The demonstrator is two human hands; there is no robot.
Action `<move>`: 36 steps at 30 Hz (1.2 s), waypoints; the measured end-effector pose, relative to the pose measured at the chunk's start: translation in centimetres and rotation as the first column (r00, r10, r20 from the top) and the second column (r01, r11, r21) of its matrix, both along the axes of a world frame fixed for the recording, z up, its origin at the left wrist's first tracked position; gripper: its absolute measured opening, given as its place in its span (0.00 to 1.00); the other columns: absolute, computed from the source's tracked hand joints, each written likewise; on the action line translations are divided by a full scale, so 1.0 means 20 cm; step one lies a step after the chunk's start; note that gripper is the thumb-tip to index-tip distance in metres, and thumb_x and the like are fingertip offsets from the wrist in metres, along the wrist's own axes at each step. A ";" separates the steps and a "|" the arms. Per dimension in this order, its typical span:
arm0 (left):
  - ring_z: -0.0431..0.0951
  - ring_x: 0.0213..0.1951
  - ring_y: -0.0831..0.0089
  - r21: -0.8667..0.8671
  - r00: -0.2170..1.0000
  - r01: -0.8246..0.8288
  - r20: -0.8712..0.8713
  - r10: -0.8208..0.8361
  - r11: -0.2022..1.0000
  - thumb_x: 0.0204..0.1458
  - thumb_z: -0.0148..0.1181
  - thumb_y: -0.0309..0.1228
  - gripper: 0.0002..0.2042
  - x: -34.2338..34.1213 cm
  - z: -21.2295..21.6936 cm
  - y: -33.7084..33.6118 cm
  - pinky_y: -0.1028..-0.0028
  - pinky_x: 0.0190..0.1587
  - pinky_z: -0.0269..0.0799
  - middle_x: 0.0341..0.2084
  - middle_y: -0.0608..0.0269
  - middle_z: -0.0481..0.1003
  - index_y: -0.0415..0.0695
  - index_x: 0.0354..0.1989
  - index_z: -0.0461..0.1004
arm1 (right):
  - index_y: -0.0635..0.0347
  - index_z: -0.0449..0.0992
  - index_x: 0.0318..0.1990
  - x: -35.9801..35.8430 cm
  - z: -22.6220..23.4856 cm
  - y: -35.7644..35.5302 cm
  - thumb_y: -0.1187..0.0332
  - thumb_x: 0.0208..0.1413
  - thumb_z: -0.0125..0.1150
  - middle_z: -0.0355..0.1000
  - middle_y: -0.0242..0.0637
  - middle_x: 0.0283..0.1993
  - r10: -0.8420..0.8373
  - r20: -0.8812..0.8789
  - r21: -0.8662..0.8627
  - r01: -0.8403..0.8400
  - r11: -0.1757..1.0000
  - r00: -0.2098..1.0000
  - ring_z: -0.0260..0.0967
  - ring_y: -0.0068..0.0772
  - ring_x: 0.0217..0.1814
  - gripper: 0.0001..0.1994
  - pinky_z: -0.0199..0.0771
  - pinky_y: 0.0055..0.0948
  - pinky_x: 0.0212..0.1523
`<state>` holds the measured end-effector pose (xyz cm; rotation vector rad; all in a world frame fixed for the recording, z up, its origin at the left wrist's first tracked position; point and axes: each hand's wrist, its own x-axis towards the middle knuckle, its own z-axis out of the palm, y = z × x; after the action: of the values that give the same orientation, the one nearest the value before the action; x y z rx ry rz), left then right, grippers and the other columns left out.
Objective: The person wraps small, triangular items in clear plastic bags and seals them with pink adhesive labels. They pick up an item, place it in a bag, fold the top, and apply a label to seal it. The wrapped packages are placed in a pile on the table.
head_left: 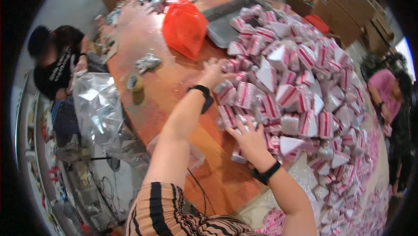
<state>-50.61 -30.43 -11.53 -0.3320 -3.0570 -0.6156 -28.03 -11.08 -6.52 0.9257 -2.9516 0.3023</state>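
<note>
A big heap of small red-and-white striped packets (300,83) covers the right half of a reddish-brown wooden table (161,92). My left hand (214,72) reaches out flat against the heap's left edge, fingers spread on the packets. My right hand (249,140) lies lower down on the heap's near edge, fingers spread over a few packets. Both wrists wear black bands. Neither hand has anything closed in it.
A red plastic bag (185,27) stands at the table's far side beside a grey tray (226,29). A tape roll (135,82) lies near the left edge. A large clear plastic bag (100,109) hangs at the left. One person sits at left (56,66), another at right (385,92).
</note>
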 end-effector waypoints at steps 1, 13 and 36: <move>0.56 0.58 0.43 0.048 0.999 -0.014 0.045 0.012 0.999 0.35 0.63 0.62 0.40 0.03 0.00 0.01 0.49 0.61 0.51 0.55 0.44 0.61 0.55 0.58 0.65 | 0.41 0.66 0.56 0.02 0.03 0.02 0.70 0.51 0.49 0.63 0.38 0.55 0.007 0.016 0.030 -0.008 1.000 1.000 0.54 0.50 0.63 0.22 0.57 0.59 0.51; 0.51 0.61 0.39 0.242 0.991 0.117 0.038 -0.130 0.963 0.38 0.63 0.56 0.37 0.41 0.01 0.20 0.44 0.62 0.42 0.57 0.41 0.58 0.58 0.59 0.61 | 0.49 0.70 0.45 0.33 -0.08 0.40 0.67 0.52 0.49 0.62 0.42 0.53 -0.032 -0.079 0.198 0.047 0.979 0.996 0.54 0.48 0.64 0.12 0.55 0.61 0.56; 0.53 0.62 0.43 0.175 0.982 -0.094 0.181 0.061 0.980 0.34 0.69 0.56 0.51 0.21 0.01 -0.33 0.55 0.62 0.52 0.61 0.39 0.53 0.45 0.65 0.50 | 0.43 0.68 0.55 0.30 0.16 0.00 0.54 0.28 0.70 0.50 0.40 0.67 0.144 -0.045 -0.059 -0.147 0.987 0.988 0.41 0.53 0.70 0.37 0.44 0.64 0.61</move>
<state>-46.33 -37.00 -11.30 -0.1617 -3.1233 -0.9618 -22.10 -11.02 -3.24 1.1277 -2.8258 0.3730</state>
